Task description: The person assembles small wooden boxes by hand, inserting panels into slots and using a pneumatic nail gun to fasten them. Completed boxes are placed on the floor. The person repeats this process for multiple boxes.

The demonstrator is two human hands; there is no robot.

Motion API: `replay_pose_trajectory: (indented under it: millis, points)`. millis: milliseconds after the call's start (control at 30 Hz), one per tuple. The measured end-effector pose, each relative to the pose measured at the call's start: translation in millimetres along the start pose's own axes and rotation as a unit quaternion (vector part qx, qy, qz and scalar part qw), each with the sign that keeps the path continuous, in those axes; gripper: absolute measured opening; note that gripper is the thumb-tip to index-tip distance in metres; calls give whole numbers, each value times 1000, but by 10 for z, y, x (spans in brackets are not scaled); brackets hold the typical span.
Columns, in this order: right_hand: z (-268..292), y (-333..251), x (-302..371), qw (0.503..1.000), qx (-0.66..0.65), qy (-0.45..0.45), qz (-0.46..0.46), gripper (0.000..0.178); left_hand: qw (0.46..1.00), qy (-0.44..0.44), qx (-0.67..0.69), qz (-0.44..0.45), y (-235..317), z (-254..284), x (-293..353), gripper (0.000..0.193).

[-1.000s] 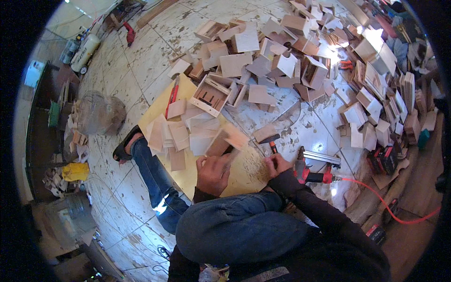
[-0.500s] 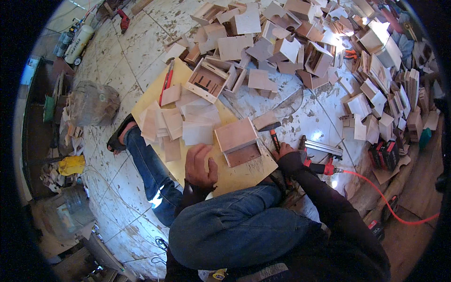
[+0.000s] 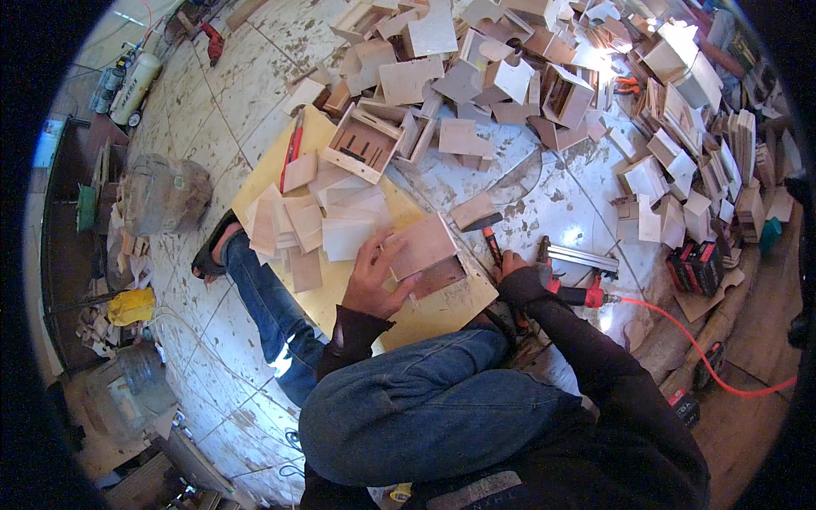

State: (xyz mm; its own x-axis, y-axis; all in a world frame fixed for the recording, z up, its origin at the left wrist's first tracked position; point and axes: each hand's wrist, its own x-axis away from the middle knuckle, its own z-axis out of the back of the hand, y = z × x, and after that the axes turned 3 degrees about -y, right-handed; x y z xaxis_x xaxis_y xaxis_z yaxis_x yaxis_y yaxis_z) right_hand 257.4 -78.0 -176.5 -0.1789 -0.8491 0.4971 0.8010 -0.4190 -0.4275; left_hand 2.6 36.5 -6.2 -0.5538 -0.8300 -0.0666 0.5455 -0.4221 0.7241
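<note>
A small wooden box [image 3: 427, 246] with one open side rests on a yellow board [image 3: 463, 303] in front of my knees. My left hand [image 3: 374, 276] is at its left end, thumb at the near edge and fingers over the top, gripping it. To the right, my right hand [image 3: 512, 265] is closed around the handle end of a hammer [image 3: 492, 242]; part of the grip is hidden under the fingers. Thin wooden panels [image 3: 297, 225] lie loosely overlapped left of the box. Behind them sits an open slotted wooden box [image 3: 364, 149].
A red and black nail gun [image 3: 582, 294] with a red air hose [image 3: 680, 327] lies by my right forearm. A red tool [image 3: 292, 153] rests on the board's far left. Many wooden pieces [image 3: 501, 85] are heaped beyond. An air compressor [image 3: 134, 89] stands far left.
My left hand has moved right and forward from the board onto the box's left end. The right hand stays at the hammer. The whole view has shifted slightly.
</note>
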Motion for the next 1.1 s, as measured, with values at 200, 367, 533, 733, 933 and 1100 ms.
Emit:
replay_pose_trajectory:
  millis: [200,367,533,733,933,1100]
  points:
    - [301,-249,105,955,-96,255,114,36,923,-19,298,245,38,-203,115,38]
    - [677,-687,375,795,-605,-20,24,32,865,-128,260,410,-100,-355,393,20]
    - [768,-1050,415,871,-476,31,118,37,911,24,283,298,-379,-204,537,34]
    - [670,-1140,481,914,-403,-29,37,31,830,-14,449,331,-352,0,355,40]
    - [778,-1078,575,937,-321,-118,75,33,889,-110,332,295,-54,-62,149,48]
    - [789,-1048,538,932,-314,-84,158,36,905,-34,293,307,-59,-168,72,54]
